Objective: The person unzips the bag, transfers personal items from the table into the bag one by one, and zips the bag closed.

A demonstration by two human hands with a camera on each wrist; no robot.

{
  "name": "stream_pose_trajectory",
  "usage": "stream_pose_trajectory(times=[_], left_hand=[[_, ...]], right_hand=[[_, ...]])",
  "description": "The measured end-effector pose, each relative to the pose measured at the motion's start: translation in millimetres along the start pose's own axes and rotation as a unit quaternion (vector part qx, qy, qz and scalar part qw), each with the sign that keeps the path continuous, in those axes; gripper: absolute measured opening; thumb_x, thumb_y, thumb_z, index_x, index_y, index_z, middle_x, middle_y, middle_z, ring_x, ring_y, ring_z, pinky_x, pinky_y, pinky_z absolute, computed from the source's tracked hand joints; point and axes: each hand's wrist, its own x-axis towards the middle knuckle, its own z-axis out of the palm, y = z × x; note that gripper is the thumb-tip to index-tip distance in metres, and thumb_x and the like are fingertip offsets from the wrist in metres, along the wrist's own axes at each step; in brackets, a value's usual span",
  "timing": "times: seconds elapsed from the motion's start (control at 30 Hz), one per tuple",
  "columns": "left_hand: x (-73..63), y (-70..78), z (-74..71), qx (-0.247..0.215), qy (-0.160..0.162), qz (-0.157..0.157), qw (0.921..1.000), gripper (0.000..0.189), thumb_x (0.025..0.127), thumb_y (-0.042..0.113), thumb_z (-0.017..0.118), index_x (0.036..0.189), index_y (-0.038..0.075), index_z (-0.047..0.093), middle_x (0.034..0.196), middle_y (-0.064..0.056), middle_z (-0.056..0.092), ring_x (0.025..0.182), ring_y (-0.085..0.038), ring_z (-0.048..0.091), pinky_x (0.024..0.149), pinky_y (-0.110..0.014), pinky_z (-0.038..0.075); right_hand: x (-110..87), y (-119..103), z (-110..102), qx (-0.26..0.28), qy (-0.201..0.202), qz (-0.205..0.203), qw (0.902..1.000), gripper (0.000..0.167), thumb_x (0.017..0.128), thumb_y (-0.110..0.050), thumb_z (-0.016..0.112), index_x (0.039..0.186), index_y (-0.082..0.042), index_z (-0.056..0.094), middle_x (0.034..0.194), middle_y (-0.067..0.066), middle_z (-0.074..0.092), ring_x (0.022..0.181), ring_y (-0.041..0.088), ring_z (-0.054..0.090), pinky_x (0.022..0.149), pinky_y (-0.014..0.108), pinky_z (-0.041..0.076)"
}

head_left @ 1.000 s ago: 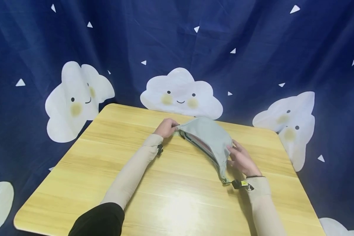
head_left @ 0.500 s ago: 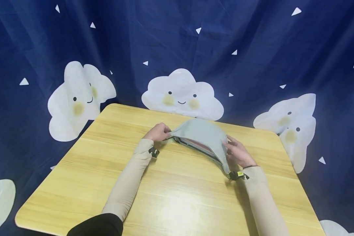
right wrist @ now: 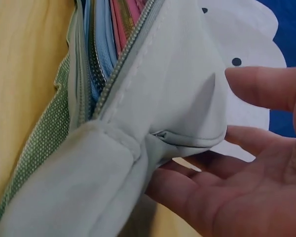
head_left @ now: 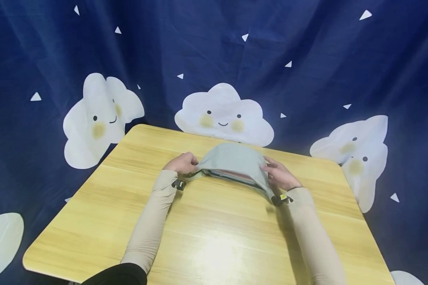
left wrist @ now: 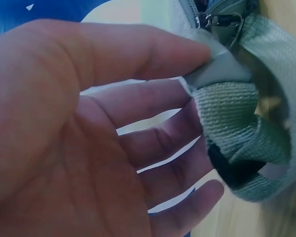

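Two hands flank a pale green zipped bag (head_left: 232,158) near the far edge of the wooden counter (head_left: 217,225) in the head view, its mouth gaping toward the wearer; whether its base touches the counter is hard to judge from here. At the right wrist is a yellow label (head_left: 283,196), too small to read.

In the left wrist view, the left hand (left wrist: 103,108) pinches the bag's end between thumb and fingers, just above a looped webbing strap (left wrist: 227,106). So small a hold could slip if the strap were tugged.

In the right wrist view, the right hand (right wrist: 246,168) has its fingers loosely extended behind and under the other end, not clenched, thumb tip by its edge. Blue and pink layers (right wrist: 104,39) show inside the unfastened zip (right wrist: 119,66); tipping mouth-down might spill anything loose, and folded fabric could snag the teeth. No brand is legible.
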Motion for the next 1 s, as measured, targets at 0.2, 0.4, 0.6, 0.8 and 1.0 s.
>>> stream_pose_trajectory(times=[0.2, 0.4, 0.6, 0.8, 1.0], left_hand=[[-8.6, -8.0, -4.3, 0.01, 0.001, -0.005, 0.9999, 0.018, 0.098, 0.014, 0.065, 0.091, 0.004, 0.078, 0.06, 0.006, 0.049, 0.054, -0.01, 0.041, 0.05, -0.022, 0.034], [-11.5, -8.7, -5.5, 0.012, 0.005, -0.01, 0.9999, 0.017, 0.098, 0.016, 0.066, 0.094, 0.005, 0.079, 0.062, 0.006, 0.048, 0.055, -0.01, 0.04, 0.052, -0.023, 0.034], [-13.9, -5.3, -6.6, 0.024, 0.006, -0.02, 0.9995, 0.025, 0.097, 0.017, 0.068, 0.074, 0.006, 0.069, 0.056, 0.006, 0.038, 0.051, -0.01, 0.033, 0.049, -0.024, 0.029], [-11.6, -1.1, -3.0, 0.034, 0.011, -0.025, 0.9991, 0.027, 0.091, 0.016, 0.075, 0.067, 0.012, 0.062, 0.054, 0.007, 0.039, 0.049, -0.009, 0.032, 0.047, -0.023, 0.027], [-9.6, 0.3, 0.6, 0.057, 0.031, -0.03, 0.9975, 0.044, 0.09, 0.012, 0.072, 0.056, 0.016, 0.044, 0.052, 0.006, 0.032, 0.047, -0.01, 0.027, 0.045, -0.023, 0.024]], right_hand=[[14.9, -4.8, 3.8, 0.002, -0.022, -0.002, 0.9998, 0.073, 0.11, -0.022, 0.049, 0.167, -0.016, 0.003, 0.172, 0.018, 0.018, 0.128, 0.009, 0.05, 0.113, 0.039, 0.045], [20.1, -8.2, 2.7, 0.006, -0.019, 0.003, 0.9998, 0.071, 0.11, -0.019, 0.048, 0.167, -0.016, 0.005, 0.17, 0.017, 0.023, 0.128, 0.01, 0.052, 0.112, 0.038, 0.047], [11.6, -17.1, 6.5, -0.028, 0.029, -0.003, 0.9992, 0.072, 0.11, -0.02, 0.047, 0.166, -0.006, 0.004, 0.171, 0.026, 0.016, 0.159, 0.041, 0.018, 0.128, 0.065, 0.02], [-14.8, -47.4, 26.2, -0.046, 0.158, -0.082, 0.983, 0.061, 0.109, -0.024, 0.052, 0.16, 0.0, 0.029, 0.163, 0.023, 0.036, 0.154, 0.036, 0.034, 0.128, 0.056, 0.03], [-38.1, -74.4, 72.8, -0.001, 0.179, -0.183, 0.9668, 0.045, 0.106, -0.021, 0.058, 0.144, 0.003, 0.053, 0.131, -0.002, 0.065, 0.126, 0.018, 0.062, 0.109, 0.031, 0.055]])
